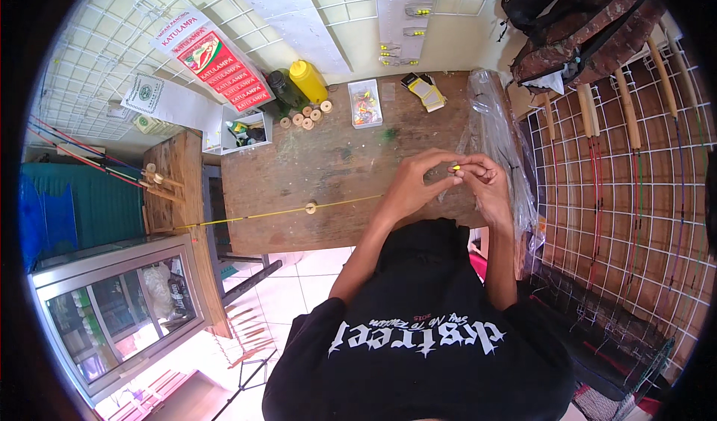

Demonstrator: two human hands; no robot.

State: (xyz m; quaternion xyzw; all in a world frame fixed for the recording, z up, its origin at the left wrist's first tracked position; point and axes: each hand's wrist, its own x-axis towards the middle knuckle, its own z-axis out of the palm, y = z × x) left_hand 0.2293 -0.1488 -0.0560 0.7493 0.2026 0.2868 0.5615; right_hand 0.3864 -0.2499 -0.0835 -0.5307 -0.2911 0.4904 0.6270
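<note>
My left hand (413, 187) and my right hand (489, 184) meet over the right part of a worn wooden table (328, 167). Fingertips of both pinch a small yellow piece (455, 168) between them. A thin yellow rod (254, 216) runs from under my left hand out past the table's left edge. It carries a small round cork ring (311, 207). Whether the yellow piece is the rod's own tip is hidden by my fingers.
At the table's far edge stand a yellow squeeze bottle (308, 80), a dark bottle (284, 89), several cork rings (306, 113), a clear box of small parts (365, 102) and yellow pads (423, 90). A clear plastic bag (494, 122) lies at right, beside a wire grid holding rods (635, 160). A glass cabinet (119, 309) stands at lower left.
</note>
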